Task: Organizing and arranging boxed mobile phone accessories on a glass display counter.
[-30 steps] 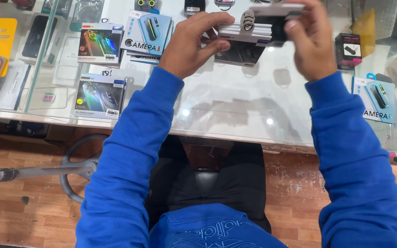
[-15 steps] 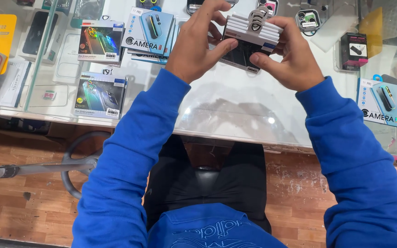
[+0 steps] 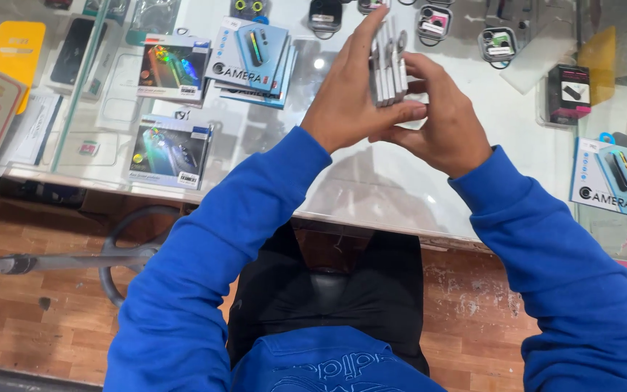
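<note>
- Stacked thin packets (image 3: pixel 387 64), white with dark edges, are standing on edge between our two hands, held up above the glass counter (image 3: pixel 371 189).
- We are pressing our left hand (image 3: pixel 350 98) flat against the stack's left face, fingers stretched up along it and thumb hooking underneath toward the right.
- We are cupping our right hand (image 3: pixel 444 123) against the other side, fingers curled narrow around the stack's lower edge, so both hands are closed on it together.
- We are judging the stack as light and fairly stiff, but made of loose, smooth pieces that could slide apart or fan out if the squeeze eases.
- We are reckoning the safest hold is on the broad flat faces, palms opposed, with a thumb or finger under the bottom edge to stop pieces dropping.
- We are seeing blue accessory boxes (image 3: pixel 252 62) and colourful packs (image 3: pixel 172 69) lying on the counter to the left, and small round items (image 3: pixel 498 43) farther back.
</note>
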